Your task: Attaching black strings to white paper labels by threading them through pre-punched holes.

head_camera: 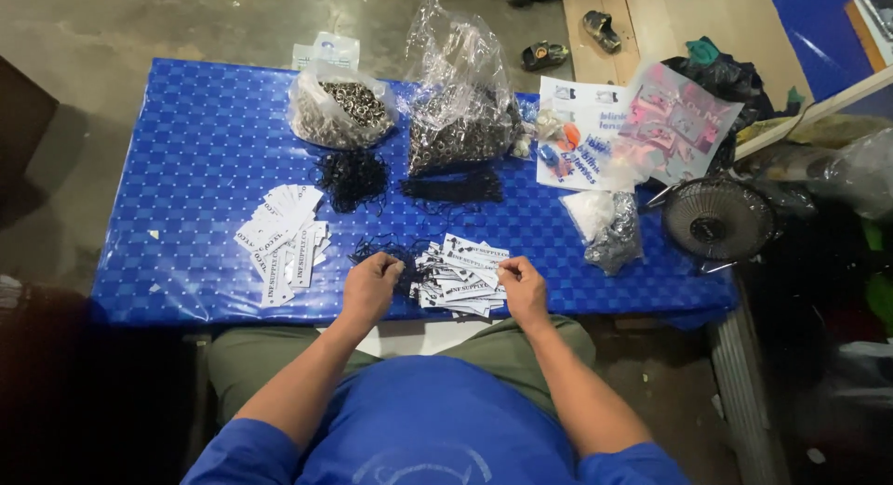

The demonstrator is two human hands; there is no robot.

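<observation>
On the big blue table, the pile of white paper tags sits at six o'clock, the right hand pinching its edge and the left hand, at nine o'clock of it, curled on black strings.

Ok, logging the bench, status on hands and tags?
Left hand closed on black strings. Right hand pinching a white tag from the near pile. Nothing between them.
</observation>
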